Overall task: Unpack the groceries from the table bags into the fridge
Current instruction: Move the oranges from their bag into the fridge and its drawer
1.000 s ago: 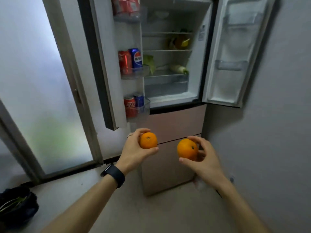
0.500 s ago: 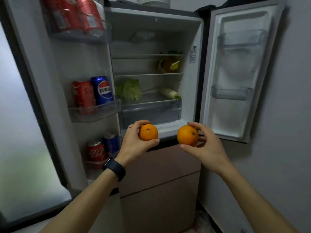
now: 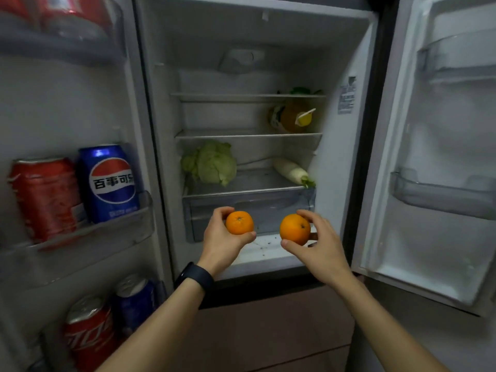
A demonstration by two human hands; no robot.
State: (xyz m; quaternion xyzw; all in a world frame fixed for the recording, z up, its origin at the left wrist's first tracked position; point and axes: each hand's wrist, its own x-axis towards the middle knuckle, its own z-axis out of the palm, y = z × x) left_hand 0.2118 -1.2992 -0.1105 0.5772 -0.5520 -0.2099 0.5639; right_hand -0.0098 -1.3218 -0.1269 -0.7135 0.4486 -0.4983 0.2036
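Your left hand (image 3: 222,238) curls round the left orange (image 3: 239,222). Your right hand (image 3: 320,244) grips the right orange (image 3: 294,229) between thumb and fingertips. Both oranges are held just in front of the drawer (image 3: 279,208), not yet set down in the fridge (image 3: 335,183). Left of the drawer, cans (image 3: 107,183) fill the door racks. Directly above the drawer lie a cabbage (image 3: 210,163) and a radish (image 3: 291,170); one shelf higher, a bottle (image 3: 291,116). Status, as judged: several items are stored and both oranges remain. The bags are out of view, so what is left in them cannot be told.
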